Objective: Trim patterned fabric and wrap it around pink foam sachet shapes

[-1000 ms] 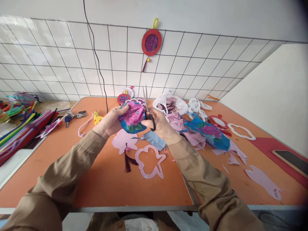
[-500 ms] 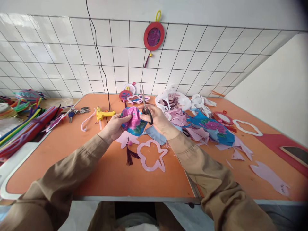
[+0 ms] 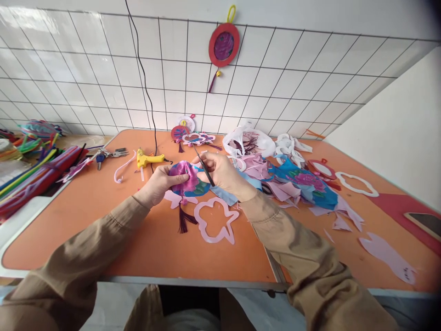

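My left hand [image 3: 164, 183] pinches a roundish piece of blue fabric [image 3: 188, 180] with a pink flower and green leaves, its thumb on top. In my right hand [image 3: 220, 172] is a pair of scissors [image 3: 206, 170], blades tilted up and away; its fingers also touch the fabric's right edge. Beneath the fabric lie a pale pink paper shape [image 3: 171, 198] and a dark tassel with a pink bead [image 3: 184, 220]. A pink flower-shaped paper frame [image 3: 208, 236] rests on the table just nearer to me.
A yellow glue gun [image 3: 149, 158] and keys [image 3: 106, 156] lie to the left, beside bundled pipe cleaners [image 3: 48, 179]. Fabric and paper scraps [image 3: 306, 181] heap on the right, near a white plastic bag [image 3: 265, 142]. A red round ornament [image 3: 223, 45] hangs on the tiled wall.
The scissors have turned from nearly upright to slanting up and left. The fabric now lies flatter, showing more of its round outline. My view has shifted slightly.
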A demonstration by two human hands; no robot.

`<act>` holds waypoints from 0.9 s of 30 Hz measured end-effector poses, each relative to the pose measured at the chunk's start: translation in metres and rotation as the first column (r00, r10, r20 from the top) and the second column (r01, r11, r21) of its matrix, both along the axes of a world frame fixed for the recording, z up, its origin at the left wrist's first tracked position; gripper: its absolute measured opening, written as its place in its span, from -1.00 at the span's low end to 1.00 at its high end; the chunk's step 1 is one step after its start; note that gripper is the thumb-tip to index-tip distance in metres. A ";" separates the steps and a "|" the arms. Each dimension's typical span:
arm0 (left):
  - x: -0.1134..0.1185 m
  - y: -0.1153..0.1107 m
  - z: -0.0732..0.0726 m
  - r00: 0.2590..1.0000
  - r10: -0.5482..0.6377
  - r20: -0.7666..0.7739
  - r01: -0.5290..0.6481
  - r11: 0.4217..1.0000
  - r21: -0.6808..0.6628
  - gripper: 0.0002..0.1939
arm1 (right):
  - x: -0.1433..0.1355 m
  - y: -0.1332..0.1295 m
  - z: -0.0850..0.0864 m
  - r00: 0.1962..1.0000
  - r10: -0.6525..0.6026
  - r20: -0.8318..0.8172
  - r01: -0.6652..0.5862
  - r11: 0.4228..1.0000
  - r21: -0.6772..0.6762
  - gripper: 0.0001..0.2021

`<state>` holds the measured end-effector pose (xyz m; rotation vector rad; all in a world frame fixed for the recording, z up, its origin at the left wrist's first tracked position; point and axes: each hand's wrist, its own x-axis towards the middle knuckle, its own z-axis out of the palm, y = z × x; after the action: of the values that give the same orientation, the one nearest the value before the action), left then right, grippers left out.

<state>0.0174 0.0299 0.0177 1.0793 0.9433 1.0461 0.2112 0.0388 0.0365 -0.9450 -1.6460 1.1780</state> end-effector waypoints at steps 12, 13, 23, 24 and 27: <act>0.004 -0.005 -0.007 0.998 -0.056 0.026 0.056 0.998 -0.017 -0.62 | 0.003 -0.001 0.004 0.997 0.025 -0.076 -0.027 0.999 -0.032 -0.69; 0.004 -0.005 -0.007 0.999 -0.041 0.032 0.042 0.999 -0.018 -0.63 | 0.003 -0.001 0.004 0.996 0.031 -0.082 -0.035 0.999 -0.037 -0.69; 0.005 -0.003 -0.004 0.968 0.151 0.201 -0.179 0.975 0.130 -0.65 | 0.001 0.006 -0.007 0.977 -0.065 -0.202 0.038 0.990 -0.135 -0.52; 0.005 -0.003 -0.004 0.966 0.153 0.211 -0.182 0.975 0.127 -0.65 | 0.000 0.005 -0.008 0.977 -0.095 -0.190 0.072 0.990 -0.124 -0.53; 0.006 -0.005 -0.005 0.966 0.138 0.217 -0.161 0.983 0.089 -0.65 | -0.002 0.006 -0.010 0.971 -0.166 -0.174 0.154 0.985 -0.076 -0.58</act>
<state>0.0235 0.0247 0.0127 0.9723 0.8151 1.3207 0.2089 0.0450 0.0261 -0.9620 -1.3715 1.1732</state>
